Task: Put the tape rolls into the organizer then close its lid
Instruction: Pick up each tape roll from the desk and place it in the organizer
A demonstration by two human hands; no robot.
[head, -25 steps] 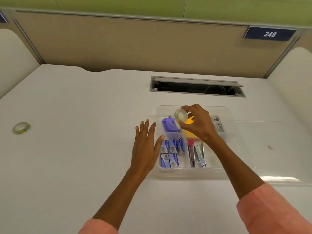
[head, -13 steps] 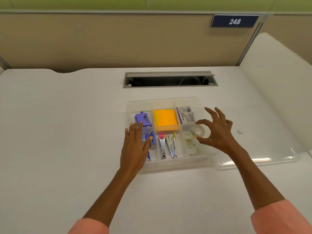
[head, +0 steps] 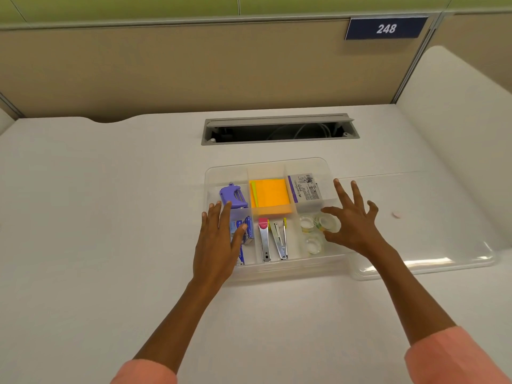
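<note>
Head view. Clear plastic organizer (head: 328, 173), lid off, at the centre of a white desk (head: 110, 217).

Near-right compartment: three clear tape rolls; one (head: 307, 223) at 9 o'clock of the right hand (head: 354, 225), one (head: 314, 244) nearer the front wall, one (head: 326, 223) between that hand's thumb and forefinger, whose tips sit at the roll; other fingers splayed wide.

Left hand (head: 219, 239): flat on the organizer's left edge, fingers straight, slightly apart, over blue staple boxes (head: 248, 231).

Other contents: purple hole punch (head: 233, 195), orange sticky notes (head: 271, 194), grey eraser box (head: 304, 187), two staplers (head: 273, 239).

Clear lid (head: 432, 223): flat on the desk at 3 o'clock of the organizer, touching it.
</note>
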